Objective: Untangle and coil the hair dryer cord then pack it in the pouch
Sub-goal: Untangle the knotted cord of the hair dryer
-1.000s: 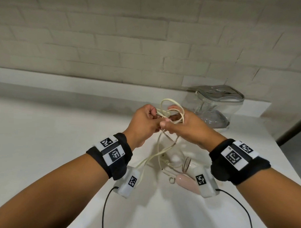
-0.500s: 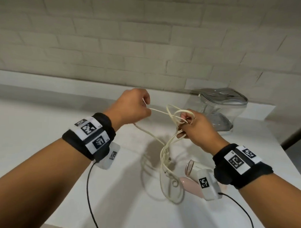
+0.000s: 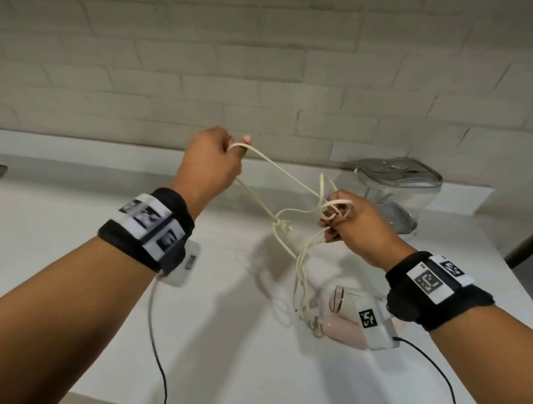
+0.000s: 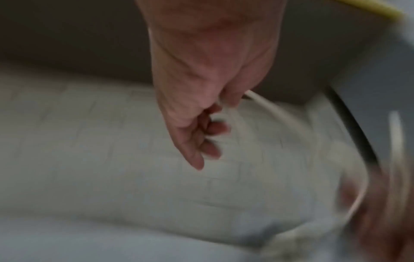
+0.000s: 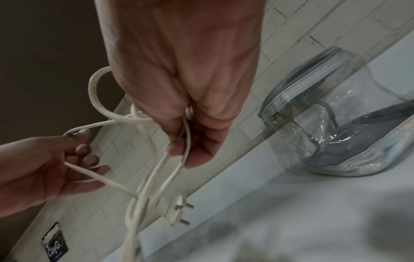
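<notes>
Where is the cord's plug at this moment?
In the head view the plug hangs in mid-air between the left hand and right hand, above the counter.

The hair dryer (image 3: pixel 342 325) lies on the counter (image 3: pixel 77 225), the pouch (image 3: pixel 398 191) behind it, seemingly against the wall (image 3: pixel 264 65).

Tangled cream cord (image 3: pixel 286 172), pink dryer (image 3: pixel 343 333), clear pouch (image 3: pixel 398 191)

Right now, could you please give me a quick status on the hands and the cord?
Left hand pinching a cord loop, raised. Right hand gripping the tangle. Plug dangling. Dryer on counter, pouch behind, unobstructed.
</notes>
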